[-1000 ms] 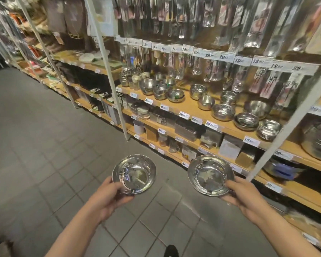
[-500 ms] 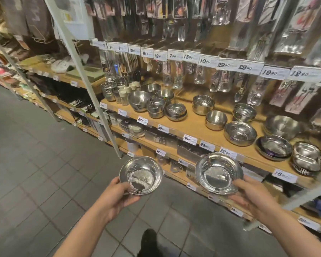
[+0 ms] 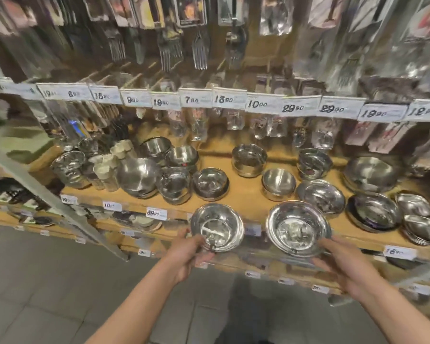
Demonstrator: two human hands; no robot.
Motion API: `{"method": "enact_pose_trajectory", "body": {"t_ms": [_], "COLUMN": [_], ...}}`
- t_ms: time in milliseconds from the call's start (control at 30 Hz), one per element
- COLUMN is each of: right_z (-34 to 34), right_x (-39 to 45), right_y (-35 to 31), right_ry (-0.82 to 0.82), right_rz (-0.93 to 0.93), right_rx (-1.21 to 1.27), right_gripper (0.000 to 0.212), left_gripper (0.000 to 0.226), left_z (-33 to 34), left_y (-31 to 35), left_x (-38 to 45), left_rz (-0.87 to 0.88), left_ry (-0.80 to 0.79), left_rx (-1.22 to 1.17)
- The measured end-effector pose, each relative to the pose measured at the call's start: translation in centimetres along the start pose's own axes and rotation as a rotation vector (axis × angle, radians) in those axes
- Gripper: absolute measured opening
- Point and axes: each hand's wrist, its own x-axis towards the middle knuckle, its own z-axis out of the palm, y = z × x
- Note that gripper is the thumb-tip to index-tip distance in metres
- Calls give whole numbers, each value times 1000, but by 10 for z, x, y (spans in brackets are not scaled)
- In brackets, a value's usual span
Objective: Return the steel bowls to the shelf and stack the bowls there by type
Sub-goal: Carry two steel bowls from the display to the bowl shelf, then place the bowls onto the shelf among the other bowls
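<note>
Head camera is showing me both hands held out in front of the wooden shelf, and each one is carrying a steel bowl. The left hand is pinching the near rim of the smaller, deeper bowl, with the thumb on the rim. The right hand is holding the near edge of the wider, shallower bowl; its fingers are blurred, so I cannot tell exactly how they are curling. Both bowls are hanging just in front of the shelf edge, not yet resting on it. I am judging that the returning step is only beginning: nothing in hand is put down yet. On the shelf many steel bowls are standing, some already in small stacks, like the shallow dish stack just behind the right bowl. That one is looking like its type. Matching the left bowl and the sorting are still left.
</note>
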Motion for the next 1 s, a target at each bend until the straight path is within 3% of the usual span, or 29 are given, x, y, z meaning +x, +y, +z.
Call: {"method": "enact_pose_trajectory", "body": {"t_ms": [200,467,533,767,900,1000], "right_z": [13,20,26,56,78,90], "right_x": [54,117,128,163,172,175], "right_y": [-10,-15,-18,-14,-9,-5], "right_ry": [44,94,60,42,45,31], "right_rz": [54,97,105,89,98,108], "right_rx": [58,-9,-26,-90,-94,-82], "right_gripper": [15,21,8,21,15,15], "left_gripper": [54,33,32,30,28,20], "left_z": [44,79,84,86,85,81], "left_y": [20,21,17,5,3,10], "left_x": [71,125,135,158,162,164], "left_rz": [-71,-118,-105,-97,-59,-2], "left_ry": [-62,-61,-53,-6,-85,-119], "left_rx": [43,71,101,123,243,473]}}
